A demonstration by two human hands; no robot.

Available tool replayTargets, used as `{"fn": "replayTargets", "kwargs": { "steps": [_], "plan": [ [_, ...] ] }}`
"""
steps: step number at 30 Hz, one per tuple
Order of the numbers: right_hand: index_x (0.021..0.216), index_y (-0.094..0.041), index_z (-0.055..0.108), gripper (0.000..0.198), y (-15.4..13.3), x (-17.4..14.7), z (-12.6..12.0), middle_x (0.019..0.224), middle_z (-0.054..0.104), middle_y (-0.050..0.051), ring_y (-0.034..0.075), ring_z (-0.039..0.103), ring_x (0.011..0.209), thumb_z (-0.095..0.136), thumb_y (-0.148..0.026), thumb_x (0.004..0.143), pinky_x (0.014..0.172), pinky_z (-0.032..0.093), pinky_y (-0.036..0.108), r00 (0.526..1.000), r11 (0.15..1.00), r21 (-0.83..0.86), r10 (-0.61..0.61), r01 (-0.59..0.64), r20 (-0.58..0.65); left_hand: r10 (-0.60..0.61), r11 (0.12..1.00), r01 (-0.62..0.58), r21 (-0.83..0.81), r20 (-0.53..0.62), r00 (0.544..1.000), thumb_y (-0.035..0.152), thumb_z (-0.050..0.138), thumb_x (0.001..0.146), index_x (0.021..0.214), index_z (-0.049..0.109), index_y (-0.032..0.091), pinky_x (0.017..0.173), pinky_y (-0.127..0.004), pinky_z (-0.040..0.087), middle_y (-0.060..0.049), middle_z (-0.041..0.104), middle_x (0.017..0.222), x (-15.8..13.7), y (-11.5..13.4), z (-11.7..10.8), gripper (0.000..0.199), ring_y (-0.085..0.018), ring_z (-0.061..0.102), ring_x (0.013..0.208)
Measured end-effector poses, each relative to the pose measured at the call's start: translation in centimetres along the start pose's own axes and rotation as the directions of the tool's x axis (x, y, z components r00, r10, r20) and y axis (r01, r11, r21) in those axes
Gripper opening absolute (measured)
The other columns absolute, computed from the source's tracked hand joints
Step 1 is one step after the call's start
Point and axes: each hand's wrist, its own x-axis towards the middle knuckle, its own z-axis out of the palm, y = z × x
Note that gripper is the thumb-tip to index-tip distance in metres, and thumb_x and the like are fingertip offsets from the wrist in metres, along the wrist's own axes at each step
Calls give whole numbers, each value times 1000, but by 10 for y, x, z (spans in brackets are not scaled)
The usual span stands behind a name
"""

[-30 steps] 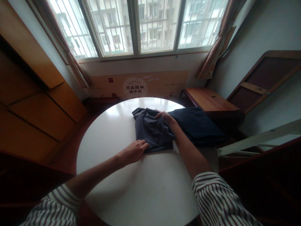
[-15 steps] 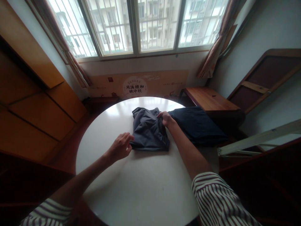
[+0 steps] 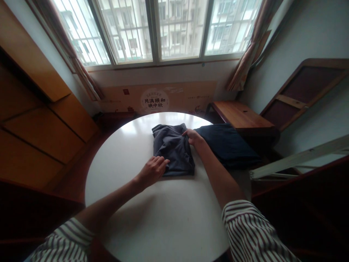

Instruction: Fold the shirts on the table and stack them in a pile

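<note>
A folded grey garment [image 3: 174,145] lies near the far side of a round white table [image 3: 160,218], with a dark band at its upper left corner. My right hand [image 3: 194,137] pinches the cloth at its upper right edge. Over the garment's lower left corner is my left hand [image 3: 154,169], its fingers curled together and partly covering that corner. Whether cloth is in those fingers is hidden from view. To the right, beside my right forearm, a folded dark navy cloth [image 3: 227,145] rests at the table's edge.
A wooden side table [image 3: 240,114] stands beyond the navy cloth. Wooden cabinets [image 3: 49,138] line the left side. A pale metal bar [image 3: 294,158] slants in from the right. Ahead, a printed banner [image 3: 122,96] lies along the wall beneath the window [image 3: 180,29].
My left hand has moved right, from the garment's left edge to over its lower left corner, and its fingers have curled. My right hand keeps its grip at the right edge.
</note>
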Motion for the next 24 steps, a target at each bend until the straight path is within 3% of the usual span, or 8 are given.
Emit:
{"fn": "replayTargets", "kwargs": {
  "steps": [5, 9, 13, 18, 24],
  "plan": [
    [100, -14, 63, 28, 4, 4, -3, 72, 68, 6, 23, 67, 67, 56, -12, 73, 65, 58, 35, 993, 980, -176, -102, 91, -57, 25, 995, -20, -98, 52, 998, 24, 39, 100, 119, 58, 14, 78, -35, 50, -10, 63, 95, 10, 19, 1, 29, -22, 61, 88],
    [124, -12, 58, 54, 7, 6, 0, 106, 69, 13, 28, 66, 100, 56, -9, 70, 88, 54, 38, 958, 904, -378, -261, 200, -117, -162, 970, 189, -151, 177, 971, 48, 39, 100, 98, 64, 14, 75, -36, 52, -11, 67, 89, 44, 43, 7, 42, -24, 66, 83],
    [131, -11, 57, 63, 3, 4, 3, 137, 55, 17, 30, 48, 130, 57, -4, 69, 111, 35, 34, 892, 752, -590, -438, 295, -111, -277, 929, 344, -136, 360, 891, 62, 33, 97, 85, 68, 14, 67, -37, 52, -14, 70, 78, 80, 54, 14, 61, -28, 70, 74],
    [119, -8, 66, 41, 3, 8, 2, 125, 63, 18, 28, 55, 122, 53, -7, 80, 109, 36, 34, 871, 596, -756, -486, 271, -71, -295, 920, 379, -102, 455, 840, 53, 45, 94, 85, 73, 12, 68, -39, 53, -20, 73, 87, 97, 62, 20, 51, -34, 72, 83],
    [113, -10, 67, 30, 17, 24, -1, 117, 67, 19, 29, 60, 116, 60, -21, 86, 101, 44, 36, 887, 489, -856, -453, 168, -84, -281, 924, 360, -125, 415, 866, 33, 43, 95, 87, 71, 13, 72, -39, 54, -17, 74, 91, 93, 69, 19, 36, -30, 73, 81]
  ]
}}
